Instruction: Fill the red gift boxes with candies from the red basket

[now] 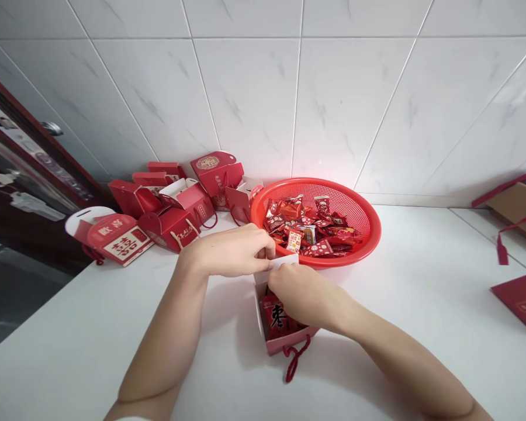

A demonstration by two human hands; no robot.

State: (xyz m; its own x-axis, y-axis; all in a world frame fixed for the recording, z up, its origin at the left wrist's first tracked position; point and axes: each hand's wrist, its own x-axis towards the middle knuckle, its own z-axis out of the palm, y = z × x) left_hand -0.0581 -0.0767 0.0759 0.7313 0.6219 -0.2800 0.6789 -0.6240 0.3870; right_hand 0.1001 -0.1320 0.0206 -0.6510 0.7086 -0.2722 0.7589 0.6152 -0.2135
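Observation:
An open red gift box with a white inside stands in front of me, its twisted red cord handle hanging over the near side. In it lies a red wrapped packet with a large black character. My left hand is closed at the box's far side, thumb and fingers pinching the raised white flap. Over the box's right part, my right hand is curled with the fingers reaching down inside. Whatever those fingertips hold is hidden behind the hand.
Just behind the box sits a red plastic basket of wrapped sweets. Several red gift boxes crowd the back left against the tiled wall. At the right are a cardboard-coloured open box and a flat red piece.

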